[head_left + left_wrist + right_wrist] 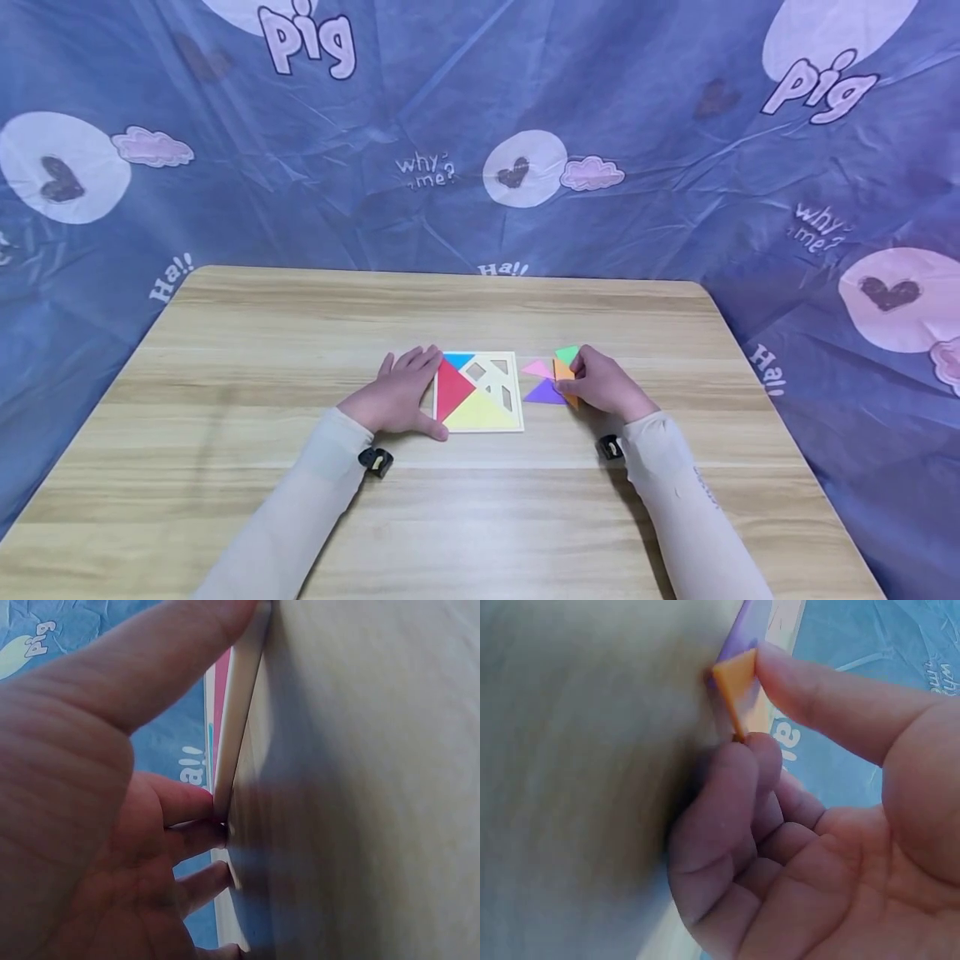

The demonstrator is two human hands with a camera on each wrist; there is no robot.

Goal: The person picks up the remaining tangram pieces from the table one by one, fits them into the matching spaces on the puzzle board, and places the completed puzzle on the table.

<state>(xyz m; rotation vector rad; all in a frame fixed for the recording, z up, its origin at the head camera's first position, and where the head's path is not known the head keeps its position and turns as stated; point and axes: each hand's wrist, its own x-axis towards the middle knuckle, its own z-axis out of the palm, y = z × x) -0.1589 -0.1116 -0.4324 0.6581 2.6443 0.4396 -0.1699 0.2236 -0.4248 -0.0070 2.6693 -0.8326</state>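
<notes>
A white tangram board (480, 431) lies on the table with blue, red and yellow pieces set in it and several bare recesses at its right. My left hand (401, 396) rests against the board's left edge, fingers spread and thumb at the near corner. Right of the board, my right hand (607, 385) pinches an orange tangram piece (736, 675) between thumb and index finger. Close around it lie a purple triangle (546, 393), a pink triangle (536, 368) and a green piece (566, 354), partly hidden by the hand.
The wood-grain table (480, 525) extends on all sides of the board. Behind it hangs a blue printed cloth (390, 225), which also runs down both sides. Each wrist carries a small black mount.
</notes>
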